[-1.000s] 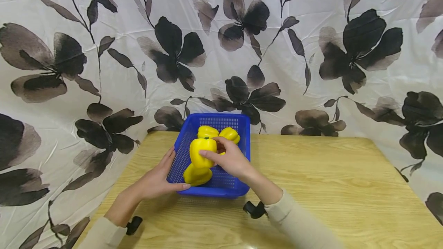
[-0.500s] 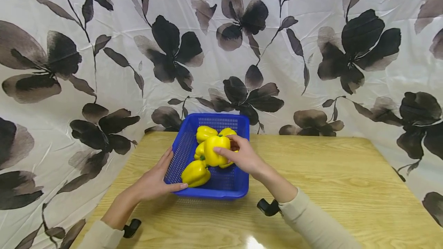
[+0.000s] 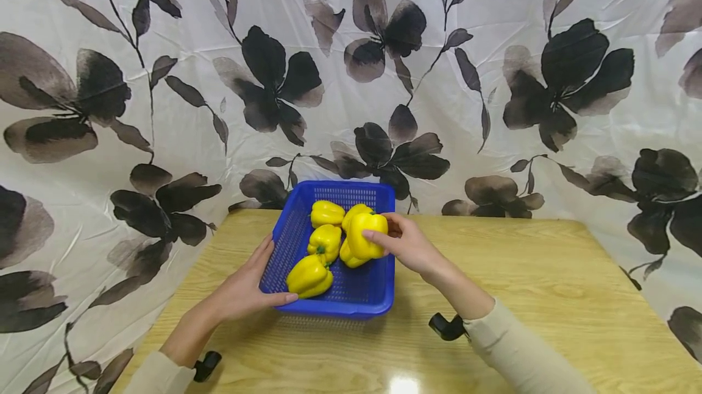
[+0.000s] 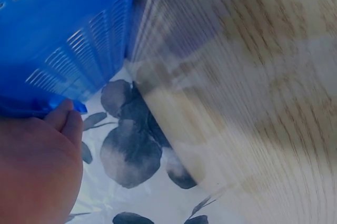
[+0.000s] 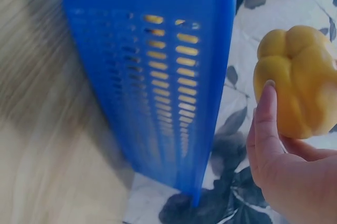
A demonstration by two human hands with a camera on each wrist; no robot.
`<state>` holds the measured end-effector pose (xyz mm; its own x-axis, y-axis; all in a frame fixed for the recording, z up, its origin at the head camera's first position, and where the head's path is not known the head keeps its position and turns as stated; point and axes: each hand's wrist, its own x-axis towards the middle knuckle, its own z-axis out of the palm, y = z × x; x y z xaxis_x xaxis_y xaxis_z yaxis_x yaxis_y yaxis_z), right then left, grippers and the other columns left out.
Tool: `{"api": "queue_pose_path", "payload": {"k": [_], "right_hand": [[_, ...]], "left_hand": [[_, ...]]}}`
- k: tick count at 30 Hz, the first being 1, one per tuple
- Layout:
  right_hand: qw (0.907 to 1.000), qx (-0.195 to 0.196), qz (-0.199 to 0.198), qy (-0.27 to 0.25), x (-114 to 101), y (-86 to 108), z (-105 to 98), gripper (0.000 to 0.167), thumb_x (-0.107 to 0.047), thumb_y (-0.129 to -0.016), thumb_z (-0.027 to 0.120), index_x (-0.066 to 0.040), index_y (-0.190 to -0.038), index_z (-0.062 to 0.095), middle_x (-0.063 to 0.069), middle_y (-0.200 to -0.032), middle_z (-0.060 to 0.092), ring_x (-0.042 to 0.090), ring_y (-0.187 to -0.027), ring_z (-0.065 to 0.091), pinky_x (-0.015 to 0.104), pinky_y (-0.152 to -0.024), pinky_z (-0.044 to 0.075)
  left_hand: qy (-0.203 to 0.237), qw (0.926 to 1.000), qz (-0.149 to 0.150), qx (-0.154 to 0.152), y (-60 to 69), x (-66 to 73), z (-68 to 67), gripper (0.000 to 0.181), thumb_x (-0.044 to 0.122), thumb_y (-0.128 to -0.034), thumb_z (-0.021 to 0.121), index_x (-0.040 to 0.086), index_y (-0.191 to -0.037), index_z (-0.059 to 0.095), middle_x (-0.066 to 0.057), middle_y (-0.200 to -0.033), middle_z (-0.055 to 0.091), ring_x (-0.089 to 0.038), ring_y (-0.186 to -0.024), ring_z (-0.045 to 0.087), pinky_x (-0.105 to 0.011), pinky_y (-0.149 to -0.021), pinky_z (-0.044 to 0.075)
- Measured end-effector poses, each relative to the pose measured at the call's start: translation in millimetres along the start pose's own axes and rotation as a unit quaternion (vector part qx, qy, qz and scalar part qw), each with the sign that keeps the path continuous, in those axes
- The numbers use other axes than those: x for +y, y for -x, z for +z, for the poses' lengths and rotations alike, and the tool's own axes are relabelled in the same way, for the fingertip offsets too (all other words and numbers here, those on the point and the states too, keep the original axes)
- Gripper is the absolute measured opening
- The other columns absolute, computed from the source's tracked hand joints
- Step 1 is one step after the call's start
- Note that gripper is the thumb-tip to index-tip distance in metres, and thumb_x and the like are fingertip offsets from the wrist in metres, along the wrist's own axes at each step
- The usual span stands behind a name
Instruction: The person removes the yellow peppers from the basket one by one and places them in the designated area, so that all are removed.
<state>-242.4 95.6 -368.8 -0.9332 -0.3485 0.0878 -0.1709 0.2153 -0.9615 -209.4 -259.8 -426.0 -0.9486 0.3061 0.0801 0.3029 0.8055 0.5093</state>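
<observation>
My right hand (image 3: 412, 244) grips a yellow bell pepper (image 3: 370, 231) between thumb and fingers, above the right side of a blue perforated basket (image 3: 342, 307). In the right wrist view this pepper (image 5: 300, 87) is up beside the basket's rim, its lobed bottom showing. My left hand (image 3: 239, 289) holds the basket's near left corner, with the thumb on the front rim and the other fingers along the left side. Several more yellow bell peppers lie in the basket, among them one at the front (image 3: 309, 276). The held pepper partly hides those at the right.
The basket stands on a wood-grain table (image 3: 504, 284), near its far edge. Behind hangs a white cloth (image 3: 482, 181) with dark flowers. A black wrist-worn device (image 3: 446, 327) shows under the right forearm, and a similar device (image 3: 207, 366) by the left.
My right hand has carried the held pepper rightward, from over the basket's middle to its right side, uncovering a pepper in the middle. The left hand has stayed at the basket's corner.
</observation>
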Motion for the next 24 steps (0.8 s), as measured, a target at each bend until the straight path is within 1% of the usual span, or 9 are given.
{"api": "queue_pose_path", "payload": {"k": [4,10,12,16,21,24], "right_hand": [[0.9998,0.008,0.011,0.013,6,3.0,-10,0.06,-0.034,-0.096,0.073,-0.001,-0.141,0.054,0.015,-0.125,0.065,0.025,-0.108,0.063,0.032,-0.083,0.056],[0.9988,0.02,0.025,0.036,15,5.8,-21,0.064,-0.04,-0.095,0.073,-0.002,-0.143,0.053,0.015,-0.127,0.065,0.028,-0.111,0.063,0.041,-0.089,0.056],[0.9986,0.022,0.026,0.04,18,6.2,-24,0.064,-0.039,-0.095,0.073,-0.001,-0.143,0.053,0.016,-0.128,0.065,0.028,-0.113,0.062,0.042,-0.091,0.056],[0.9982,0.029,0.028,0.045,21,8.8,-32,0.064,-0.037,-0.096,0.072,-0.001,-0.144,0.051,0.017,-0.129,0.064,0.03,-0.114,0.062,0.04,-0.091,0.055],[0.9979,0.031,0.036,0.044,25,13.0,-41,0.063,-0.037,-0.097,0.071,-0.002,-0.144,0.051,0.018,-0.127,0.064,0.03,-0.111,0.061,0.04,-0.086,0.056],[0.9975,0.032,0.041,0.048,28,14.5,-48,0.065,-0.039,-0.097,0.071,0.0,-0.145,0.05,0.019,-0.127,0.064,0.03,-0.111,0.061,0.037,-0.085,0.056]], "left_hand": [[0.002,1.0,-0.001,-0.005,-0.8,-0.9,2.6,0.13,0.07,-0.078,0.076,0.003,-0.164,0.004,-0.011,-0.172,-0.002,-0.046,-0.152,0.02,-0.068,-0.114,0.029],[0.005,0.9999,-0.006,-0.008,0.8,-1.1,2.6,0.131,0.071,-0.0777,0.075,0.004,-0.164,0.003,-0.011,-0.172,-0.002,-0.047,-0.152,0.021,-0.069,-0.113,0.029],[0.004,0.9999,-0.009,-0.008,1.3,-0.9,1.6,0.13,0.07,-0.0782,0.076,0.005,-0.165,0.003,-0.011,-0.172,-0.002,-0.047,-0.151,0.021,-0.07,-0.113,0.029],[0.003,0.9999,-0.01,-0.009,0.3,-0.4,-0.3,0.13,0.069,-0.0784,0.076,0.005,-0.165,0.003,-0.011,-0.172,-0.002,-0.047,-0.152,0.02,-0.069,-0.113,0.028],[0.003,0.9999,-0.01,-0.012,0.0,-0.2,-0.8,0.13,0.07,-0.0779,0.076,0.005,-0.165,0.004,-0.01,-0.172,-0.002,-0.047,-0.152,0.02,-0.069,-0.113,0.029],[0.003,0.9999,-0.008,-0.011,0.4,0.2,-0.5,0.13,0.07,-0.0777,0.076,0.005,-0.165,0.004,-0.011,-0.172,-0.002,-0.047,-0.152,0.021,-0.07,-0.112,0.029]]}}
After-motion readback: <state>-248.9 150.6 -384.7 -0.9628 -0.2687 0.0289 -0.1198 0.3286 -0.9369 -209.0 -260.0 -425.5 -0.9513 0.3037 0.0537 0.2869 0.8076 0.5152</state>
